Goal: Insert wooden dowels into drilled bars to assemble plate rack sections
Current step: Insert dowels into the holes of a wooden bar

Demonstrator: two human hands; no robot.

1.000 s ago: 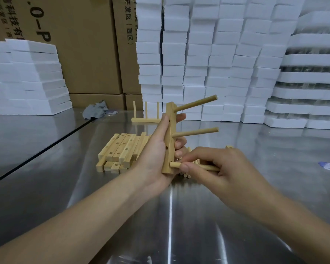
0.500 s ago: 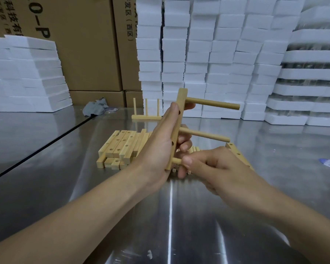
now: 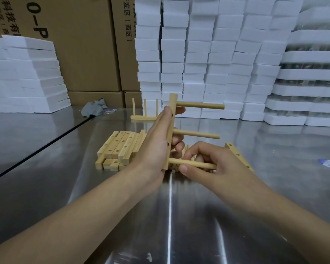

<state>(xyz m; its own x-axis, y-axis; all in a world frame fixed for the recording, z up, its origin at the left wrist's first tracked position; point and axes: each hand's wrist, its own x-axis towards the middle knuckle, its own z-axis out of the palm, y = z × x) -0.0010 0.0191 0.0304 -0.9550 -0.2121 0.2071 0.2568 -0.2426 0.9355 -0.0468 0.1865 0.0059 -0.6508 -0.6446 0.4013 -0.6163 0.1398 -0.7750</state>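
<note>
The steel desk (image 3: 46, 149) carries a stack of drilled bars (image 3: 120, 147) left of centre. Just right of the stack, the left hand (image 3: 154, 149) holds one bar (image 3: 171, 130) upright above the desk, fingers curled round it. The right hand (image 3: 213, 164) pinches the lowest dowel (image 3: 191, 163), whose left end sits in the bar. The middle dowel (image 3: 196, 133) and top dowel (image 3: 200, 106) stick out to the right.

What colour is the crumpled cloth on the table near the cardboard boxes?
The cloth is grey; the head view, the only one, shows it.
</note>
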